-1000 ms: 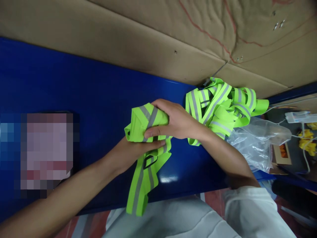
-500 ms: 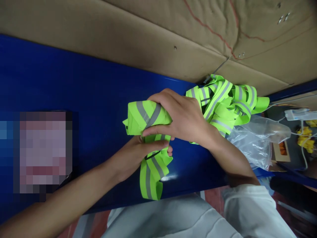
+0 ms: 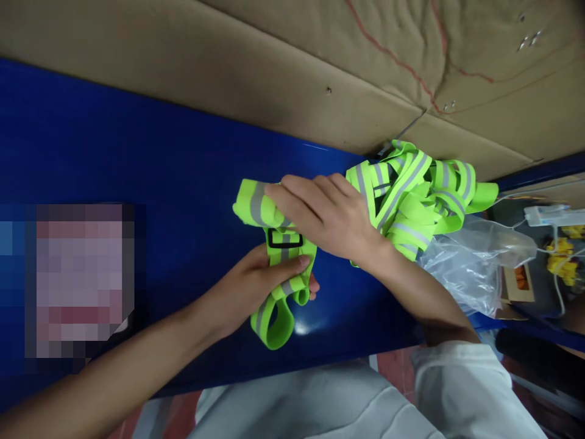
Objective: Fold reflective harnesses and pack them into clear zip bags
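Observation:
Neon yellow-green reflective strap (image 3: pixel 256 203) with a grey stripe is wound into a bundle, gripped from above by my right hand (image 3: pixel 331 213). Below the bundle, my left hand (image 3: pixel 265 274) pinches the strap's trailing part between thumb and fingers. A black rectangular buckle (image 3: pixel 286 238) sits on the strap between my two hands. From under my left hand a loose loop (image 3: pixel 274 329) hangs down. Just right of my right hand lies a tangled pile of similar reflective straps (image 3: pixel 411 195).
Everything stands on a blue table (image 3: pixel 183 164) backed by brown covering (image 3: pixel 256 73). A clear plastic bag (image 3: pixel 470 262) lies right of the pile, near a small cardboard box (image 3: pixel 518 280) and a white power strip (image 3: pixel 553 213). A pixelated patch hides something at the left.
The bundle has turned in my right hand, whose fingers now lie over its top. The buckle has come into plain view, and the hanging loop has risen slightly and shifted left.

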A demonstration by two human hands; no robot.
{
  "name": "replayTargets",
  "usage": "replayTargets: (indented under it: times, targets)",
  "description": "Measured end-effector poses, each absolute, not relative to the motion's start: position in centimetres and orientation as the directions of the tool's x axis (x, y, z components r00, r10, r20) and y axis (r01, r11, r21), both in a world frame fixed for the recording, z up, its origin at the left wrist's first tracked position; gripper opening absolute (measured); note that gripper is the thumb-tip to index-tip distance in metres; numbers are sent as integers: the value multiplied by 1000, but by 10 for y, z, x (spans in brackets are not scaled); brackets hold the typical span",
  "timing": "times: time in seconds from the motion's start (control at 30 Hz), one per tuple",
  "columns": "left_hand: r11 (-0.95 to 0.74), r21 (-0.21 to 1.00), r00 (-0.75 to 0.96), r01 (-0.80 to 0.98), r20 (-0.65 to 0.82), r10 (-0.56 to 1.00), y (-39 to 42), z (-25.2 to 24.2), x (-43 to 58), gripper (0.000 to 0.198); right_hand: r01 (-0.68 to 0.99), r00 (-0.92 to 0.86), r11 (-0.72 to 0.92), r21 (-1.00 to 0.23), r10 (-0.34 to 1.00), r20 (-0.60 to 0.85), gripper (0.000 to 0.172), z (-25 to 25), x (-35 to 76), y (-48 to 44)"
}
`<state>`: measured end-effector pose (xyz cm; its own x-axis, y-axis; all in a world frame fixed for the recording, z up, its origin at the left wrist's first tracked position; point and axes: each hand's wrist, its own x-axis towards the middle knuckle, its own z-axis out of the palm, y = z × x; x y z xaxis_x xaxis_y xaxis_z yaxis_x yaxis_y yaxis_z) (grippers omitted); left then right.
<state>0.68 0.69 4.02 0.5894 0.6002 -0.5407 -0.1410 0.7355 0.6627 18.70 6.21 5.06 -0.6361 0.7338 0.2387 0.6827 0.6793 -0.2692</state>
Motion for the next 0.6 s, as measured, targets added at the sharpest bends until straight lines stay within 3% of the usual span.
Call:
replayTargets:
  times: [0.3,0.43,0.5,0.6]
  targets:
    - [680,713,567,-171,-493,660,11,40,6,30,642,-707,753,-144,654,269,45,55,188,62]
    - [573,806,557,-151,-410,723,11,40,1,29,545,-708,803,-243,596,379,37,65,190,62]
    - [513,852,551,-108,-378,744,12,40,-3,28,486,-728,816,-314,576,371,43,73,192,63]
    - [514,842,528,-163,-365,767,13,37,-7,44,434,-731,812,-389,570,374,43,79,194,63]
